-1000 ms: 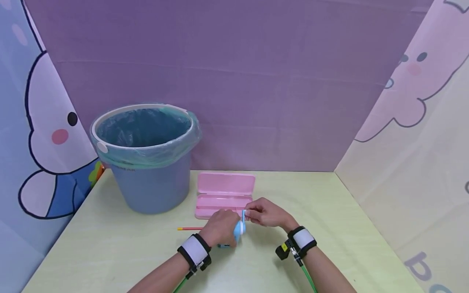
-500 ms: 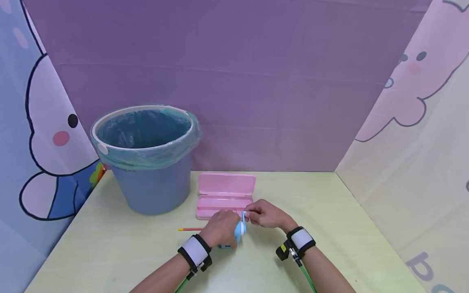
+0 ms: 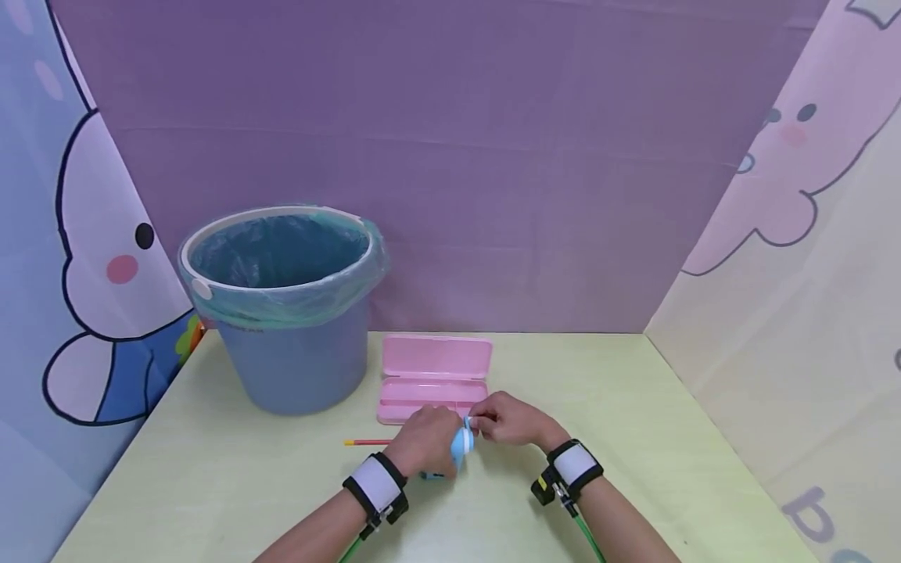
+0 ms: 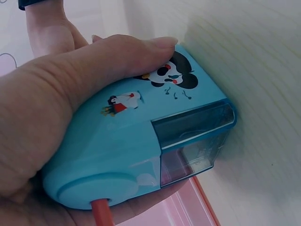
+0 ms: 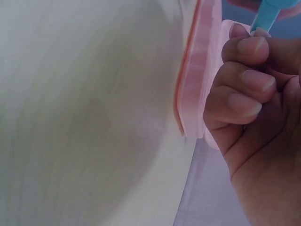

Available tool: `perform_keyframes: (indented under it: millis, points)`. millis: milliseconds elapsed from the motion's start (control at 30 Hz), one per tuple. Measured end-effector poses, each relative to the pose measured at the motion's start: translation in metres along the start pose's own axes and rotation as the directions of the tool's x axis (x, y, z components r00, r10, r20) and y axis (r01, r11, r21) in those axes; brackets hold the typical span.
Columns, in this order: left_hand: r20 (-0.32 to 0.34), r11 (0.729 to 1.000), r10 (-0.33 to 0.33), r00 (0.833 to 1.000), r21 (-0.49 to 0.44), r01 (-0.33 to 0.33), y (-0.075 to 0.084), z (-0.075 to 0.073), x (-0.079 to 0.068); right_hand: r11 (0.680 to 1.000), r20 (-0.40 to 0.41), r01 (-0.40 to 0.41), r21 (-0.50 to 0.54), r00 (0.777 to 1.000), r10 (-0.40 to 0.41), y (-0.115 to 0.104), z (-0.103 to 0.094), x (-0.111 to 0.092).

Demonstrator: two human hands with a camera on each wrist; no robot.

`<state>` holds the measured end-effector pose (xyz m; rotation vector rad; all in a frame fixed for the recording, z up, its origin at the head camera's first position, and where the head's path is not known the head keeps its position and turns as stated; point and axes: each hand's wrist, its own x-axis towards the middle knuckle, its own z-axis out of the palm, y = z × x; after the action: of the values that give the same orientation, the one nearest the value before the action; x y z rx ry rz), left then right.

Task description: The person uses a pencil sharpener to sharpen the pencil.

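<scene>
My left hand (image 3: pixel 426 439) grips a light blue crank pencil sharpener (image 4: pixel 127 141) with cartoon stickers and a clear shavings drawer (image 4: pixel 193 146). The thumb lies across its top face. A red pencil (image 4: pixel 102 213) is in the sharpener's hole; in the head view its yellow-tipped end (image 3: pixel 357 442) sticks out left of the hand. On the sharpener's right side my right hand (image 3: pixel 512 419) pinches the blue crank handle (image 5: pixel 266 18) between thumb and fingers. Its remaining fingers (image 5: pixel 244 104) are curled in. The knob end is hidden in the grasp.
Just behind the hands lies an open pink pencil case (image 3: pixel 436 356), its lid tilted back. A blue bucket (image 3: pixel 299 367) lined with a green-tinted bag stands at the back left. Purple cloth (image 3: pixel 493 195) closes off the table's far side.
The crank handle has tilted from nearly upright to lower, and the right hand has dropped slightly with it. The left hand keeps its grip on the sharpener. The view has shifted slightly.
</scene>
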<state>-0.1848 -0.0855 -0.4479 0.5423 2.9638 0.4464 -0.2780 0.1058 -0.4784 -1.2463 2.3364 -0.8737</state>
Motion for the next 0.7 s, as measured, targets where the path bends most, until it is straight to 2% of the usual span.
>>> perform_keyframes:
  millis: [167, 367, 700]
  points:
    - [0.000, 1.000, -0.003, 1.000, -0.014, 0.003, 0.000, 0.000, 0.000, 0.999, 0.002, 0.016, -0.049, 1.000, -0.016, 0.001, 0.004, 0.000]
    - [-0.004, 1.000, -0.003, 1.000, -0.030, 0.003, 0.001, -0.004, 0.001, 0.998, 0.032, 0.034, -0.054, 0.999, -0.033, 0.000, 0.009, -0.001]
    - [0.018, 0.998, -0.020, 1.000, -0.061, 0.021, 0.001, -0.003, 0.000, 0.996, 0.066, -0.014, -0.086, 0.998, 0.020, -0.002, 0.023, -0.008]
